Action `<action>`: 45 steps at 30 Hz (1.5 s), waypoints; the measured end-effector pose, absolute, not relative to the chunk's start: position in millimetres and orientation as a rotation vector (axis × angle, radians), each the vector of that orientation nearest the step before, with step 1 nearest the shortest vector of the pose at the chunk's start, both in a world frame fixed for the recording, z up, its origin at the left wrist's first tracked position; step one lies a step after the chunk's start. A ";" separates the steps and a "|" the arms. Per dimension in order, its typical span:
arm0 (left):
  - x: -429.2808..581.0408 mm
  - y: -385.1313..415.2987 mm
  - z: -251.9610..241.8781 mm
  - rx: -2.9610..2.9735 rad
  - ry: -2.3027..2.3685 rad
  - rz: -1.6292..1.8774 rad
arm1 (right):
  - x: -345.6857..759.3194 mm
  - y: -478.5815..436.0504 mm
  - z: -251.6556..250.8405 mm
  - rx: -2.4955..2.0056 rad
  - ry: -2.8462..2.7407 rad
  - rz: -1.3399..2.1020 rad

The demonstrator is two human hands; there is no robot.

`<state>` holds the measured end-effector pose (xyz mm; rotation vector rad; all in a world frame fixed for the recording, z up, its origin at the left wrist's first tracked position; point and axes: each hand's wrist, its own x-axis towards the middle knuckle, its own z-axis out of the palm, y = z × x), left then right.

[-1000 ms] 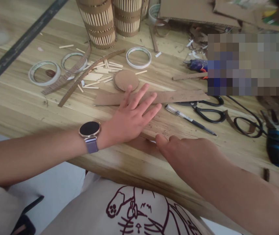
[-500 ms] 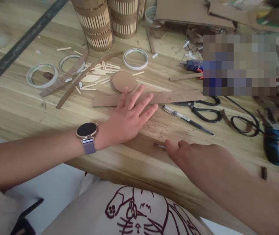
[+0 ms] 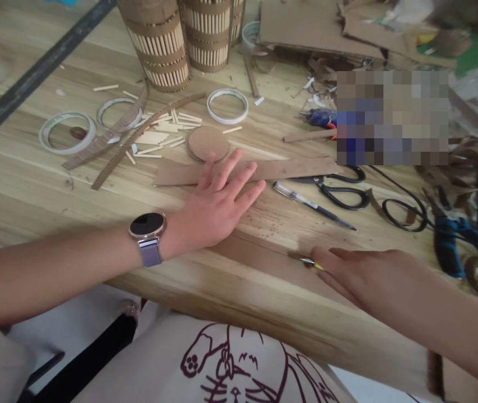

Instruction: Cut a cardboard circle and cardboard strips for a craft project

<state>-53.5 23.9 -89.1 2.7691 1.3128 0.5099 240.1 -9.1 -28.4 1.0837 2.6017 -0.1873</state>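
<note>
My left hand (image 3: 218, 207) lies flat, its fingers spread. The palm rests over one end of a brown cardboard strip (image 3: 259, 254) along the table's near edge, and the fingertips reach a second cardboard strip (image 3: 293, 168). In my right hand (image 3: 360, 271) is a craft knife (image 3: 307, 261); only its pointed metal tip and a bit of yellow show, the rest hidden by closed fingers. Its tip is at the near strip, beside a thin dark line along it. A round cardboard disc (image 3: 207, 143) sits just beyond my left fingertips.
Black-handled scissors (image 3: 343, 196), a pen (image 3: 314, 206) and blue-handled pliers (image 3: 451, 240) lie to the right. Several small sticks (image 3: 155, 137) and tape rolls (image 3: 227, 106) are scattered at left. Stick-and-cardboard cylinders (image 3: 159, 50) stand behind. Cardboard sheets (image 3: 301, 28) are piled at the back.
My right hand has moved right along the near strip with the knife, and its yellow part now shows. My left hand stays flat in place. The view has shifted slightly.
</note>
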 end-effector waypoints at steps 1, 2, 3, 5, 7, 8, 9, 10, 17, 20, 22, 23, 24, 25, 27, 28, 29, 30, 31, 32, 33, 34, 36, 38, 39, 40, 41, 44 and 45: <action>-53.2 23.8 -89.0 2.759 1.308 0.504 | 241.0 -6.2 -26.7 1.027 2.610 -0.253; -53.0 23.8 -88.8 2.750 1.305 0.494 | 239.2 -3.5 -24.6 0.975 2.608 -0.310; -52.8 23.7 -88.5 2.748 1.301 0.483 | 234.5 -1.4 -22.7 0.965 2.604 -0.338; -52.6 23.5 -87.6 2.762 1.302 0.455 | 217.1 1.2 -20.2 1.018 2.591 -0.299; -52.7 23.3 -86.5 2.785 1.314 0.422 | 193.7 1.5 -20.6 1.037 2.591 -0.223; -52.8 23.1 -86.0 2.795 1.320 0.404 | 182.2 1.0 -21.6 1.022 2.586 -0.199; -52.9 23.0 -85.6 2.804 1.325 0.389 | 172.0 0.4 -22.9 1.007 2.583 -0.181; -53.0 22.9 -85.4 2.810 1.330 0.380 | 163.6 -0.3 -24.2 0.995 2.580 -0.168; -52.3 23.3 -86.2 2.797 1.305 0.407 | 142.8 -0.3 -23.1 0.997 2.511 -0.118; -51.8 23.3 -85.9 2.786 1.314 0.393 | 132.5 1.5 -15.3 0.955 2.359 -0.116; -51.8 23.2 -86.0 2.783 1.319 0.408 | 125.4 2.1 -10.5 0.946 2.255 -0.138; -52.0 23.2 -86.3 2.784 1.317 0.420 | 122.7 2.0 -9.1 0.948 2.226 -0.152; -52.1 23.2 -86.5 2.786 1.315 0.430 | 121.0 1.5 -8.5 0.956 2.216 -0.157; -52.3 23.2 -86.8 2.790 1.309 0.440 | 120.3 0.8 -8.7 0.966 2.219 -0.154; -52.6 23.2 -87.0 2.797 1.304 0.451 | 121.3 -1.3 -11.2 0.965 2.288 -0.115; -52.7 23.3 -86.8 2.800 1.307 0.453 | 122.8 -2.4 -12.9 0.948 2.347 -0.082; -52.8 23.3 -86.5 2.800 1.314 0.450 | 124.7 -3.4 -14.5 0.926 2.395 -0.051; -52.8 23.4 -86.1 2.799 1.319 0.449 | 126.9 -4.1 -15.7 0.910 2.419 -0.032; -52.9 23.4 -85.7 2.797 1.322 0.443 | 129.6 -4.6 -16.4 0.904 2.416 -0.028; -53.0 23.6 -85.2 2.794 1.321 0.431 | 132.9 -4.8 -16.6 0.909 2.392 -0.034; -53.1 23.7 -84.8 2.792 1.318 0.417 | 137.0 -5.0 -16.4 0.925 2.356 -0.043; -53.3 23.8 -84.6 2.790 1.313 0.411 | 142.2 -5.2 -16.0 0.943 2.331 -0.046; -53.5 24.2 -84.8 2.790 1.309 0.408 | 156.3 -6.5 -15.4 0.968 2.322 -0.046; -53.6 24.7 -85.9 2.798 1.316 0.420 | 175.2 -10.1 -16.2 0.993 2.317 -0.094; -53.6 24.9 -86.5 2.805 1.320 0.430 | 186.0 -13.1 -17.3 1.008 2.318 -0.129; -53.6 25.1 -87.2 2.811 1.323 0.432 | 197.5 -17.0 -19.0 1.026 2.333 -0.154; -53.5 25.1 -87.8 2.818 1.323 0.430 | 209.3 -21.5 -21.1 1.048 2.361 -0.155; -53.9 24.6 -88.2 2.839 1.304 0.415 | 245.1 -34.9 -27.8 1.160 2.502 -0.123; -54.2 24.3 -88.1 2.846 1.297 0.408 | 256.3 -37.8 -28.9 1.255 2.538 -0.126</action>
